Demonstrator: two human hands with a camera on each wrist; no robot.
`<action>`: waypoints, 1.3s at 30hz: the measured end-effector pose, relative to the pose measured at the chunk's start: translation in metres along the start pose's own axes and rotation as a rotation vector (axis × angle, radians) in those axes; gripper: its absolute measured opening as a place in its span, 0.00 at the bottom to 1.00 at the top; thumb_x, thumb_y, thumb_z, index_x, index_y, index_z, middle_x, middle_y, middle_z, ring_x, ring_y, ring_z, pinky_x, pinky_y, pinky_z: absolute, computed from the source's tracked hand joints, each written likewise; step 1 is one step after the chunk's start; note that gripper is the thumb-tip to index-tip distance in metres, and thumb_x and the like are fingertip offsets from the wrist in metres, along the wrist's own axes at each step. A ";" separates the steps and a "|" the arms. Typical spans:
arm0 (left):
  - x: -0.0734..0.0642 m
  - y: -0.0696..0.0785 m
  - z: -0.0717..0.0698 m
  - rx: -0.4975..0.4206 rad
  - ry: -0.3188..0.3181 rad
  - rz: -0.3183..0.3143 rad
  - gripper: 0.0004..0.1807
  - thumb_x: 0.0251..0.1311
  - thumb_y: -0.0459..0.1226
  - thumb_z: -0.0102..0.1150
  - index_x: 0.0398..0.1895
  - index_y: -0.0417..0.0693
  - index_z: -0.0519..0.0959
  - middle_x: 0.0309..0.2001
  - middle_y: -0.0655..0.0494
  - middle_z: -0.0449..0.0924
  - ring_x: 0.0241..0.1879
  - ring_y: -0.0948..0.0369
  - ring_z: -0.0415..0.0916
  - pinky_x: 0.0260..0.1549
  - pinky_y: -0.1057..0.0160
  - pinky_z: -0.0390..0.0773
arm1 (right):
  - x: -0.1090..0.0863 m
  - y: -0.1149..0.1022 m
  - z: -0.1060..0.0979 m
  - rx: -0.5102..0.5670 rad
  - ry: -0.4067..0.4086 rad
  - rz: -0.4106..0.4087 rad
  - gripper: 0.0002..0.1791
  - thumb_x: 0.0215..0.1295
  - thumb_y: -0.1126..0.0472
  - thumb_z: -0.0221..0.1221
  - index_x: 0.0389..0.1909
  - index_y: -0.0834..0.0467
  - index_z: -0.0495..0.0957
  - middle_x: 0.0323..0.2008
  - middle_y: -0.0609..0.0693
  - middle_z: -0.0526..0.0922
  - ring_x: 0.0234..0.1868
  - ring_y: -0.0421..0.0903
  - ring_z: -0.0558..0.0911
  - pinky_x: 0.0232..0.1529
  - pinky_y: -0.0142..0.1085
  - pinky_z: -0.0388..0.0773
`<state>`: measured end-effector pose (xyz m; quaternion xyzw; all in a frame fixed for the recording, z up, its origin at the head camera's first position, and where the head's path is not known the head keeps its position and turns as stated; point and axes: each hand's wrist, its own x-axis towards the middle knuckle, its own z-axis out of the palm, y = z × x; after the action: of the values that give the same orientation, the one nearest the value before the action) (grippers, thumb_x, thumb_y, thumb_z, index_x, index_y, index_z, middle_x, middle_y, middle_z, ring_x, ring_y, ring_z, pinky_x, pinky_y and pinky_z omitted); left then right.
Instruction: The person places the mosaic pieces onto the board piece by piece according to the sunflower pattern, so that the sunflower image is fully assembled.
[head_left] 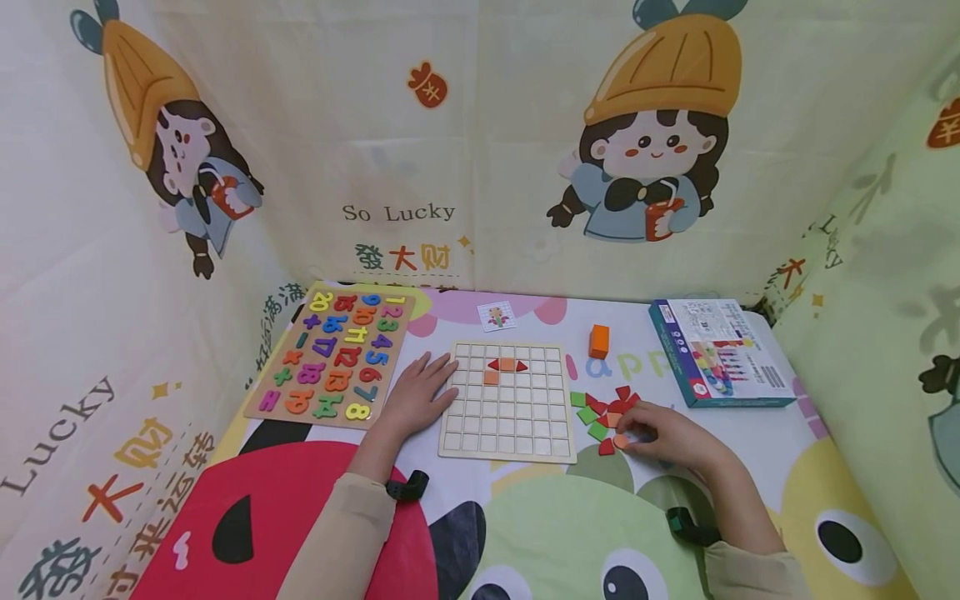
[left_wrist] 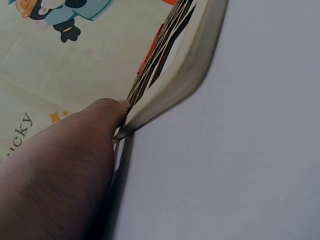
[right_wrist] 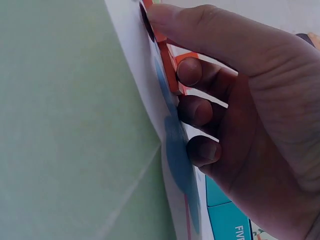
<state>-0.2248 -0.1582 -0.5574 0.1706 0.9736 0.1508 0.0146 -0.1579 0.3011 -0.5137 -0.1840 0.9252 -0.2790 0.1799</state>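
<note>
A wooden grid board [head_left: 507,442] lies in the middle of the table. In its upper rows sit two orange square tiles, one of them [head_left: 507,364] between two red triangle tiles. My left hand [head_left: 416,392] rests at the board's left edge, fingers extended; the left wrist view shows its thumb [left_wrist: 107,115] against the board's rim. To the right of the board, my right hand [head_left: 667,433] bends over a loose pile of red, green and orange tiles, thumb and fingers pinching an orange tile [head_left: 620,442]. In the right wrist view the thumb [right_wrist: 167,17] partly hides the tiles.
A wooden number board [head_left: 330,354] lies left of my left hand. Behind the pile stands an orange block [head_left: 598,342]. A small picture card [head_left: 497,316] lies at the back, and a flat teal-edged box [head_left: 720,354] at the back right. Printed cloth walls surround the table.
</note>
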 end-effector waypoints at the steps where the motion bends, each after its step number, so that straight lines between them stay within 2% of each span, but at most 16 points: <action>1: 0.000 0.000 0.000 -0.002 -0.002 -0.002 0.34 0.70 0.60 0.44 0.77 0.66 0.58 0.78 0.63 0.54 0.80 0.51 0.41 0.78 0.47 0.46 | 0.000 0.000 0.000 0.010 -0.001 0.001 0.14 0.58 0.45 0.68 0.45 0.36 0.80 0.45 0.37 0.78 0.50 0.42 0.75 0.50 0.34 0.78; 5: 0.000 0.000 0.000 -0.001 -0.012 -0.006 0.34 0.70 0.61 0.43 0.77 0.67 0.57 0.78 0.63 0.53 0.80 0.52 0.40 0.78 0.47 0.45 | -0.002 0.000 -0.002 0.058 -0.004 -0.004 0.14 0.59 0.47 0.68 0.45 0.39 0.79 0.40 0.40 0.78 0.45 0.43 0.74 0.42 0.29 0.76; 9: 0.000 0.000 -0.001 0.001 -0.015 -0.006 0.34 0.70 0.60 0.43 0.77 0.66 0.57 0.79 0.63 0.52 0.80 0.52 0.40 0.78 0.47 0.45 | -0.001 0.001 -0.004 0.091 0.004 -0.015 0.14 0.60 0.47 0.68 0.45 0.40 0.79 0.36 0.43 0.78 0.40 0.42 0.75 0.36 0.29 0.76; 15: -0.001 0.002 -0.003 -0.004 -0.016 -0.011 0.34 0.70 0.61 0.43 0.77 0.67 0.57 0.79 0.64 0.52 0.80 0.52 0.40 0.78 0.47 0.45 | 0.008 -0.015 -0.011 0.071 0.044 -0.009 0.14 0.61 0.48 0.67 0.46 0.41 0.79 0.30 0.43 0.76 0.35 0.42 0.75 0.31 0.29 0.74; 24: -0.001 0.001 0.000 0.002 -0.008 -0.015 0.34 0.69 0.61 0.43 0.77 0.68 0.57 0.78 0.64 0.53 0.80 0.53 0.40 0.78 0.47 0.45 | 0.043 -0.053 -0.015 0.019 0.073 -0.057 0.12 0.67 0.49 0.63 0.48 0.44 0.77 0.26 0.42 0.76 0.27 0.42 0.75 0.26 0.31 0.74; 32: -0.001 0.002 -0.002 -0.011 -0.020 -0.015 0.34 0.69 0.62 0.43 0.77 0.68 0.56 0.79 0.64 0.52 0.80 0.53 0.39 0.78 0.47 0.45 | 0.074 -0.086 -0.014 -0.035 0.083 -0.076 0.13 0.67 0.49 0.63 0.49 0.45 0.77 0.27 0.43 0.75 0.28 0.42 0.74 0.27 0.31 0.74; 39: -0.003 0.003 -0.004 -0.018 -0.012 -0.013 0.34 0.69 0.60 0.45 0.77 0.67 0.57 0.78 0.63 0.53 0.80 0.52 0.40 0.78 0.47 0.46 | 0.101 -0.099 -0.005 -0.025 0.102 -0.090 0.14 0.66 0.44 0.62 0.48 0.44 0.77 0.26 0.44 0.76 0.28 0.43 0.74 0.28 0.34 0.73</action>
<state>-0.2215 -0.1572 -0.5529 0.1652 0.9732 0.1584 0.0228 -0.2241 0.1815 -0.4755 -0.2131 0.9273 -0.2844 0.1177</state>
